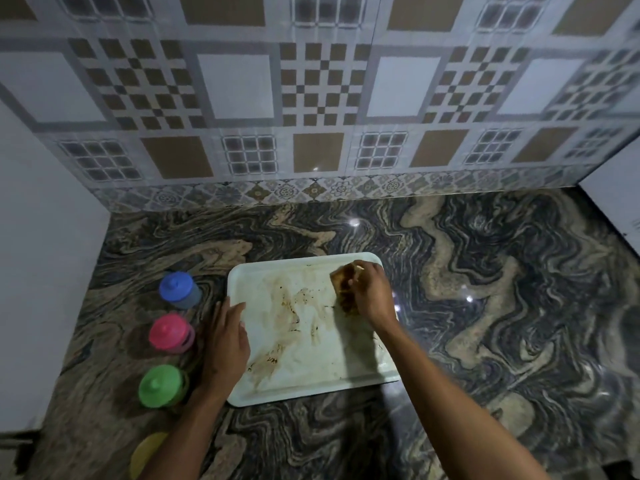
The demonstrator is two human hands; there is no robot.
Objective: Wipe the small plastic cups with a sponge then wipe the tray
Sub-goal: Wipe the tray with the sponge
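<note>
A marbled counter bore the stained white tray. The left hand pressed its left rim with straight fingers. The right hand gripped the brown sponge near the tray's far right corner. The blue cup, pink cup and green cup stood to the left of the tray.

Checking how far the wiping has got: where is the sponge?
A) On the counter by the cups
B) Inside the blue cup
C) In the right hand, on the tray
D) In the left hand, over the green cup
C: the right hand grips the sponge against the tray near its far right corner, while the left hand rests on its left edge.
</note>
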